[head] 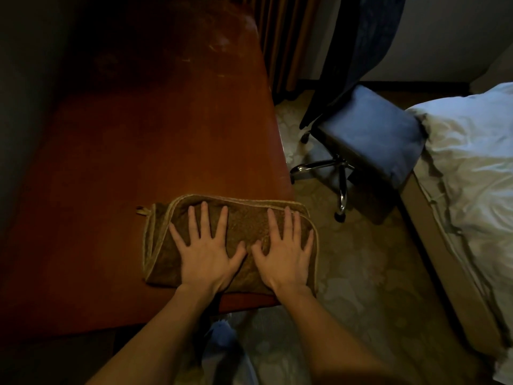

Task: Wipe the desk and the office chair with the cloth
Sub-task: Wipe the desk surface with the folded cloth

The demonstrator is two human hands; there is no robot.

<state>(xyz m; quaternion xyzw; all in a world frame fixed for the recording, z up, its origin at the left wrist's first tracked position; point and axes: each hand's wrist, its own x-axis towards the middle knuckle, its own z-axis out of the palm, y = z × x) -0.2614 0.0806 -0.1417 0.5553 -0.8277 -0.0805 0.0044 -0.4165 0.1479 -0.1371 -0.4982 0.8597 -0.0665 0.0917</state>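
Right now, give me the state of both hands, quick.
Left hand: open, fingers spread flat, pressing on the cloth on the desk.
Right hand: open, flat on the same cloth.

We saw a folded cloth on the counter, at its near right corner. The office chair stood on the floor.

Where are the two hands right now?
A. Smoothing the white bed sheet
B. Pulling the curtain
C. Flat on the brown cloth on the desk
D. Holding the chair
C: the left hand and the right hand both lie with fingers spread flat on the folded brown cloth, which sits at the near corner of the desk.
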